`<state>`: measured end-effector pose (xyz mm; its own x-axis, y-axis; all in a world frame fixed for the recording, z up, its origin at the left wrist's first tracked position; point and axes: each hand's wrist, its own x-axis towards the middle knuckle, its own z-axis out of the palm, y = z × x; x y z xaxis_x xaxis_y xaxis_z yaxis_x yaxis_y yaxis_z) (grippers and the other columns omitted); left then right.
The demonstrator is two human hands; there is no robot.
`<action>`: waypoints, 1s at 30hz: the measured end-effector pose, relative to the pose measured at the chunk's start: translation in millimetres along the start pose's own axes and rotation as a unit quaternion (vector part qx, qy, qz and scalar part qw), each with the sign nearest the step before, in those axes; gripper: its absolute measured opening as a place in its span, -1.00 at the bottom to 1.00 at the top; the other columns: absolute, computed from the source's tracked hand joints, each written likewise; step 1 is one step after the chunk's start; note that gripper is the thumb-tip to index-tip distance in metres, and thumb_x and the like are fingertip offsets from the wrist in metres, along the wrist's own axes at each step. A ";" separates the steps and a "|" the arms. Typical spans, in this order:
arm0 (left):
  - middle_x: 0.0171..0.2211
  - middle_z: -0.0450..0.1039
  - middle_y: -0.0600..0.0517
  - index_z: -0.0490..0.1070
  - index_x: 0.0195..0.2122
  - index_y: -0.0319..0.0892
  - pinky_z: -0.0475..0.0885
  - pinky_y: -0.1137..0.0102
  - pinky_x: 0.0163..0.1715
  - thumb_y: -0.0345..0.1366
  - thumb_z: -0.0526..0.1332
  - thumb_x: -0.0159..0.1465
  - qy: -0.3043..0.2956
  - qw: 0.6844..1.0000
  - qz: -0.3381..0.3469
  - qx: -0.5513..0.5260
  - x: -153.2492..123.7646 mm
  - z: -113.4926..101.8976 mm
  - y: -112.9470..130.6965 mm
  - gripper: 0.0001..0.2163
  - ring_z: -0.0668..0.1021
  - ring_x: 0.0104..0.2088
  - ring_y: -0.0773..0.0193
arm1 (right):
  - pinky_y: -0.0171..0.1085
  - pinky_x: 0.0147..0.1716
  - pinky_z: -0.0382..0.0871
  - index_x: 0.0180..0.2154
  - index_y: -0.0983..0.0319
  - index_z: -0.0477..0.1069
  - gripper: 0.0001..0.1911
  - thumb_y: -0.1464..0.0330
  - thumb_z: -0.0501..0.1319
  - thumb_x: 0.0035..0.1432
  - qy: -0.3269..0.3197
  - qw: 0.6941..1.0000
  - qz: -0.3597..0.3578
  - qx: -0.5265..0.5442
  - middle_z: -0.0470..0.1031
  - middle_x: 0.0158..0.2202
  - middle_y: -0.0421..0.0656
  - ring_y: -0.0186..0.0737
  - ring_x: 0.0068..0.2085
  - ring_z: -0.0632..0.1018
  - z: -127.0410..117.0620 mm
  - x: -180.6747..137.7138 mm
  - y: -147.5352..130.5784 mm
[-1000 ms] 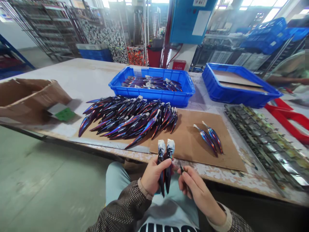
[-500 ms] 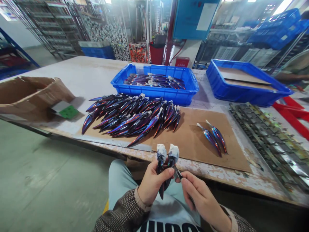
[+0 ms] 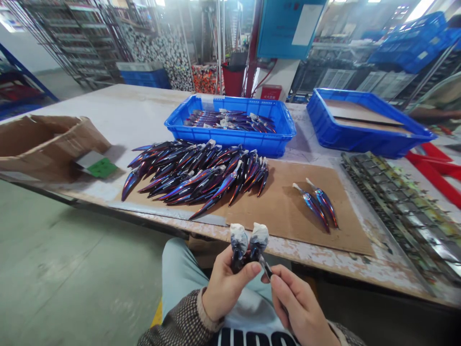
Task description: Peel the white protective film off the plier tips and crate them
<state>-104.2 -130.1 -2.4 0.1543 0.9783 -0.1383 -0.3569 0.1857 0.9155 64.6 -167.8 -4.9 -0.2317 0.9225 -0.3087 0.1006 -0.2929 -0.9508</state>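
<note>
Off the near edge of the surface (image 3: 126,103), my left hand (image 3: 229,281) clasps two glossy pieces (image 3: 258,239), long axes roughly six to twelve o'clock, white ends at twelve; from four o'clock my right hand (image 3: 301,299) pinches a slim tool (image 3: 267,269) beside them.

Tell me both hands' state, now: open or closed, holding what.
Left hand: closed, holding two dark lures, white-covered ends up.
Right hand: closed, holding a slim tool.
</note>
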 end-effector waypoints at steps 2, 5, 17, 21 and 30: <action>-0.41 0.51 0.06 0.54 -0.24 -0.23 0.41 0.45 -0.34 -0.23 0.46 0.16 -0.006 1.000 0.017 -0.005 -4.2 1.9 1.3 -0.77 0.47 -0.40 0.34 | -0.38 -0.65 0.02 -0.24 0.23 0.40 -0.49 -0.08 0.04 0.36 0.014 1.000 -0.009 -0.003 0.16 -0.73 -0.40 -0.42 -0.69 0.15 1.8 -3.3 1.2; -0.37 0.57 0.03 0.55 -0.22 -0.21 0.43 0.46 -0.31 -0.25 0.44 0.19 -0.018 0.999 0.028 -0.018 -9.5 4.5 2.5 -0.80 0.51 -0.37 0.32 | -0.37 -0.66 0.01 -0.22 0.23 0.41 -0.48 -0.08 0.02 0.37 0.028 0.999 -0.016 -0.002 0.16 -0.73 -0.39 -0.41 -0.69 0.14 3.6 -5.5 1.3; -0.33 0.51 0.01 0.56 -0.17 -0.21 0.39 0.42 -0.29 -0.21 0.34 0.27 -0.098 0.983 0.070 0.140 -22.6 -12.6 13.7 -0.80 0.45 -0.34 0.27 | -0.36 -0.64 0.05 -0.14 0.22 0.43 -0.57 0.02 0.01 0.42 -0.051 0.991 -0.067 -0.103 0.12 -0.66 -0.40 -0.37 -0.64 0.18 -40.2 4.9 -29.6; -0.27 0.51 -0.03 0.54 -0.09 -0.22 0.38 0.39 -0.25 -0.19 0.31 0.28 -0.149 0.960 0.080 0.225 -20.2 -23.7 21.3 -0.75 0.44 -0.30 0.23 | -0.33 -0.54 0.20 -0.19 0.17 0.50 -0.63 0.12 0.02 0.44 -0.104 0.955 -0.126 -0.247 0.25 -0.58 -0.32 -0.32 -0.57 0.31 -61.8 10.1 -43.3; -0.39 0.45 0.04 0.43 -0.19 -0.21 0.45 0.41 -0.41 -0.08 0.23 0.32 -0.070 0.947 -0.007 0.315 6.0 -53.3 37.5 -0.73 0.47 -0.42 0.27 | -0.35 -0.64 0.14 -0.13 0.17 0.44 -0.60 0.02 0.02 0.42 0.132 0.976 -0.091 -0.149 0.20 -0.70 -0.38 -0.33 -0.67 0.22 -127.2 -4.0 -35.6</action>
<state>-165.8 -112.4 11.0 0.2909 0.9463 -0.1411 0.2588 0.0641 0.9638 185.0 -129.1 33.4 -0.0180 0.9966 -0.0807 0.3668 -0.0685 -0.9278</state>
